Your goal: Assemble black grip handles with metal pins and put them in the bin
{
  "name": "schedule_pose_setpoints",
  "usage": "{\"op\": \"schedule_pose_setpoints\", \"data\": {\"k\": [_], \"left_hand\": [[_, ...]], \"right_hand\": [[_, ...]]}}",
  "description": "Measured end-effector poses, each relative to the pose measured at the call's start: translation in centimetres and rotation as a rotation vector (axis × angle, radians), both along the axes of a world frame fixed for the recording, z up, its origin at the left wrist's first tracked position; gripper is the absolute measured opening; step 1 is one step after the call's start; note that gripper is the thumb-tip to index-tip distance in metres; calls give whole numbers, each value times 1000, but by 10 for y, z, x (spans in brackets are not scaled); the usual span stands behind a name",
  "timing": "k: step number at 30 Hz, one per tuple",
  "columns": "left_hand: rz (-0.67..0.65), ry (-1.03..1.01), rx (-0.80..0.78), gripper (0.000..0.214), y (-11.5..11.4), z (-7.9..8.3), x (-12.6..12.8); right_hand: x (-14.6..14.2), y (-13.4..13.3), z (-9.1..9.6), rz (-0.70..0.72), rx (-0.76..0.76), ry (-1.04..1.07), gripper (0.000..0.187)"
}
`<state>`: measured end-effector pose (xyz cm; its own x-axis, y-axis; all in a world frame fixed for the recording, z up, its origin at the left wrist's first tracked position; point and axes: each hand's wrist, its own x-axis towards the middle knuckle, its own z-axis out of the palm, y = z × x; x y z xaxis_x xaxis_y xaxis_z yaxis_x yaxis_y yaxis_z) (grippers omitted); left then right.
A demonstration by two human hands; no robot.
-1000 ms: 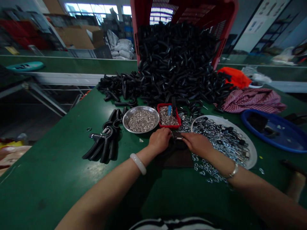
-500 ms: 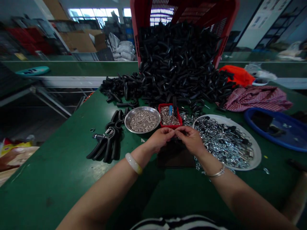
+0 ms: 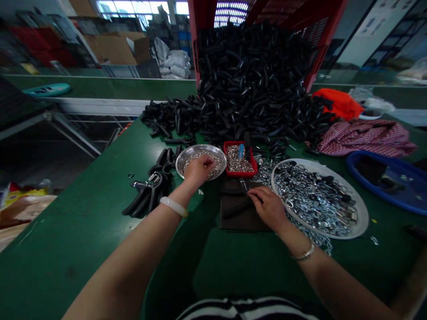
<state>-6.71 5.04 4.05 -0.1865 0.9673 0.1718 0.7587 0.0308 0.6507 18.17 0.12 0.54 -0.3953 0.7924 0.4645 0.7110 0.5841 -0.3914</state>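
My left hand (image 3: 199,170) is over the round metal bowl (image 3: 179,165), its fingertips pinched together among small shiny metal pieces (image 3: 215,171). Anything between those fingertips is too small to make out. My right hand (image 3: 268,205) is closed on the metal-fitted end of a black-handled hand grip (image 3: 237,209). The grip's two dark handles lie apart on a flat brown board (image 3: 230,223). Just behind the board stands a red tray (image 3: 255,170) of small metal pins with a blue-ended tool in it.
Several black hand grips (image 3: 147,195) lie at left, one with a spring. A white basin (image 3: 363,218) of metal rings and links stands at right, with a blue basin (image 3: 353,164) beyond. A heap of black handles (image 3: 250,89) spills from a red crate (image 3: 333,31).
My hands, together over the board before, are now apart. The left has moved to the metal bowl; the right has lowered slightly, and the black handles on the board now show.
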Motion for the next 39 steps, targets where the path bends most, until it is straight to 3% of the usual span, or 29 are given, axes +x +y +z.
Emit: {"op": "schedule_pose_setpoints", "data": {"k": [4,7,11,15,18,21,26,32,39], "left_hand": [[49,207,-79,19,-6,2,0],[28,298,-54,20,-12,6,5],[-153,372,28,20,-27,11,24],[-368,437,-3,20,-41,7,48],[-394,465,-38,19,-46,2,57],[-384,417,-67,19,-47,-1,57],[-399,309,-31,17,-46,-4,53],[-360,74,-69,13,-46,-9,49],[-409,-82,-18,13,-51,-10,52]], "right_hand": [[3,1,3,25,-21,-32,14],[5,2,8,37,-57,-65,14],[3,3,14,-5,-93,-48,13],[-5,1,15,-9,-20,2,17],[-7,0,11,44,76,-8,19],[-4,-2,6,65,115,-36,21],[3,-1,3,34,55,-33,21],[-5,-1,7,-41,2,86,17],[-11,-3,8,-20,17,167,16]]}}
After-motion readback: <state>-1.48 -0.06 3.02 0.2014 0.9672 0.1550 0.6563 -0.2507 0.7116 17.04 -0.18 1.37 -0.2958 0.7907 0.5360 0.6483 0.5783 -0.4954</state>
